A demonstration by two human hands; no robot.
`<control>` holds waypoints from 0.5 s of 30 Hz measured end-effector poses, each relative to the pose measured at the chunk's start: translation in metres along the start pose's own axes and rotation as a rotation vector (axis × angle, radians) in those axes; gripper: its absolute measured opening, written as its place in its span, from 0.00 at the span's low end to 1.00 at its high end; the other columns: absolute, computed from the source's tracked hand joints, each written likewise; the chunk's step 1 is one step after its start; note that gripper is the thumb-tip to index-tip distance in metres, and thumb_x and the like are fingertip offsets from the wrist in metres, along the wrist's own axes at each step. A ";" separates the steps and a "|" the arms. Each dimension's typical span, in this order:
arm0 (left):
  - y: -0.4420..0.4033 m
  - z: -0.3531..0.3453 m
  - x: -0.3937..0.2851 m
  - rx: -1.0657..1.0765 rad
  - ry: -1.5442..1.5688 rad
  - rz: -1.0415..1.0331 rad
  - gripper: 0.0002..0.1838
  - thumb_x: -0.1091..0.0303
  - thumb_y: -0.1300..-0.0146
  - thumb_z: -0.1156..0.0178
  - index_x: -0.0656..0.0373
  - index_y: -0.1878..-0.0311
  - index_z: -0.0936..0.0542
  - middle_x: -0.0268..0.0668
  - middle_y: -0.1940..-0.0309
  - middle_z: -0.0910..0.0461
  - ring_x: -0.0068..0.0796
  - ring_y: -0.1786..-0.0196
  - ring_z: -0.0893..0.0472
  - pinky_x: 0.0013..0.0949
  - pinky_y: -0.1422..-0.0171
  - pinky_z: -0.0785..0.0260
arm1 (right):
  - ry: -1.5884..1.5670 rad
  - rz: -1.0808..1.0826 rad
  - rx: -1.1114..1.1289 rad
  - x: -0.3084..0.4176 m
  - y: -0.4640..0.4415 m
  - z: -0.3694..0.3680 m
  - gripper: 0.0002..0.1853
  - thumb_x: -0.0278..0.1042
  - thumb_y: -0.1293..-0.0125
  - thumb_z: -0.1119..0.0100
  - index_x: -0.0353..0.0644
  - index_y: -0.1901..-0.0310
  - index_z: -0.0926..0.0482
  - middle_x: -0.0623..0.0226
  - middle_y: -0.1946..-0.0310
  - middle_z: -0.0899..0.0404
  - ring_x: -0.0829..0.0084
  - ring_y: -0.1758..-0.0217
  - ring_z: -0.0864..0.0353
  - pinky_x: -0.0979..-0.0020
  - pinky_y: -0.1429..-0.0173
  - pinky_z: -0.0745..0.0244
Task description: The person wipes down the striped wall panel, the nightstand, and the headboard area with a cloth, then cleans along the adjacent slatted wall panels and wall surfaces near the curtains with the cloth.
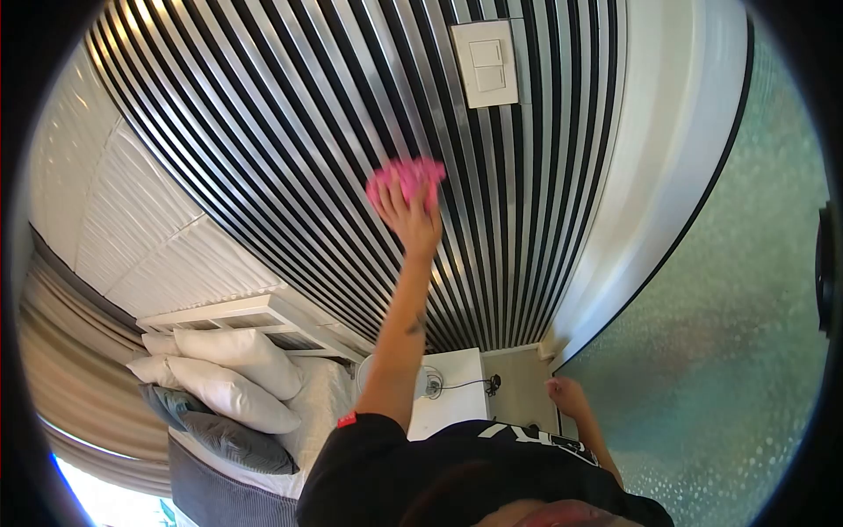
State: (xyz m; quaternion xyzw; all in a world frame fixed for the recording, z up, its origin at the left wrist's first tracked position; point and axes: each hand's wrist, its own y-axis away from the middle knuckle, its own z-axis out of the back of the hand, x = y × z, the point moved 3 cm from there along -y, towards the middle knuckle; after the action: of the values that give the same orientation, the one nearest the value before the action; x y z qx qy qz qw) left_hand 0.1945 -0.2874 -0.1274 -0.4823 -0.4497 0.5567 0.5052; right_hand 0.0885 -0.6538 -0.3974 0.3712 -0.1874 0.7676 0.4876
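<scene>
My left hand [409, 214] is raised at arm's length, its fingers spread over a bunched pink cloth [413, 178] and pressing it against the ribbed wall panel [351, 97]. The panel has shiny silver slats with black grooves between them. Up and to the right of the cloth sits a white double light switch [486, 64]. Low at my right side, my right hand [569, 397] is held apart from the wall, near the frosted glass. Its fingers look curled; whether anything small is inside them is hidden.
A white bedside table [457, 372] with a black cable [470, 383] stands below the panel. To the left is a bed with white pillows [237, 351], grey cushions [235, 439] and a headboard [219, 312]. Beige curtains [97, 369] hang beyond. Frosted glass [702, 334] fills the right.
</scene>
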 end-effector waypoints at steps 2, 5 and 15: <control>0.101 -0.001 0.011 0.168 0.020 0.052 0.13 0.71 0.46 0.41 0.54 0.55 0.23 0.46 0.35 0.41 0.57 0.32 0.46 0.56 0.30 0.57 | -0.005 0.028 0.025 -0.004 -0.007 0.003 0.09 0.32 0.44 0.45 0.40 0.64 0.19 0.53 0.69 0.21 0.57 0.66 0.20 0.64 0.61 0.26; 0.136 0.010 0.007 0.326 0.029 0.127 0.15 0.81 0.53 0.40 0.53 0.61 0.21 0.43 0.40 0.36 0.54 0.36 0.43 0.53 0.34 0.50 | -0.010 0.070 0.017 -0.001 -0.022 0.012 0.09 0.31 0.44 0.46 0.40 0.64 0.19 0.54 0.69 0.21 0.56 0.66 0.21 0.64 0.60 0.26; -0.324 0.064 -0.082 -0.276 0.189 -0.460 0.17 0.68 0.44 0.42 0.47 0.50 0.20 0.48 0.46 0.32 0.50 0.43 0.35 0.45 0.38 0.43 | -0.015 0.049 0.036 -0.010 -0.018 0.027 0.10 0.34 0.43 0.48 0.41 0.63 0.19 0.53 0.68 0.20 0.54 0.64 0.21 0.61 0.59 0.26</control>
State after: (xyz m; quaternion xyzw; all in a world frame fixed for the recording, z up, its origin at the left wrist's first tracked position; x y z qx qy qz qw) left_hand 0.1748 -0.3427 0.2076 -0.4815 -0.5699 0.3133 0.5875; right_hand 0.1174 -0.6696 -0.3882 0.3810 -0.1862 0.7798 0.4605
